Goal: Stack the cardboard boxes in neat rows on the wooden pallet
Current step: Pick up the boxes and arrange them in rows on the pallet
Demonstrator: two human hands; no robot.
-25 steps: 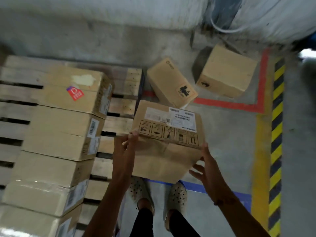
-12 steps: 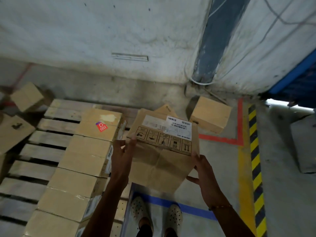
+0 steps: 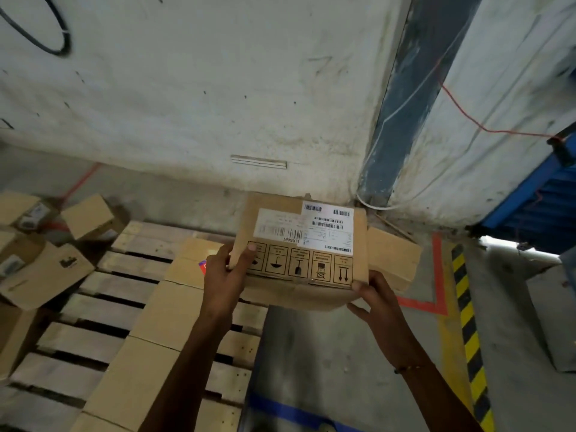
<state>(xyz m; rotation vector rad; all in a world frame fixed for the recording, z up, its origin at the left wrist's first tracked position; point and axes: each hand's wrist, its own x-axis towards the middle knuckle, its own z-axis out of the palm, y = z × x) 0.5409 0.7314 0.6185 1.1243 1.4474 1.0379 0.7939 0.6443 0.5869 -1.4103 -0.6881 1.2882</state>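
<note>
1. The wooden pallet (image 3: 93,310) fills your lower left, its slats running across your view, with bare boards on both sides of the boxes already on it.
2. One row of cardboard boxes (image 3: 168,310) already sits on it, running lengthwise away from you towards the wall. Its far end lies just below and to the left of the box you carry.
3. More loose boxes (image 3: 43,275) lie off the pallet at the far left, and another box (image 3: 392,260) sits on the floor behind your load.
4. The box in your hands (image 3: 302,244) is in the air, label side up, over the pallet's right edge. Its long axis runs left to right, roughly crosswise to the row.
5. Your left hand (image 3: 226,275) grips its near-left corner, thumb on top; your right hand (image 3: 374,299) is wrapped around the near-right corner from below.
6. The row and the free boards lie down and to your left, so your left hand is nearer the target. You will likely need to swing the box that way and line it up with the row.
</note>
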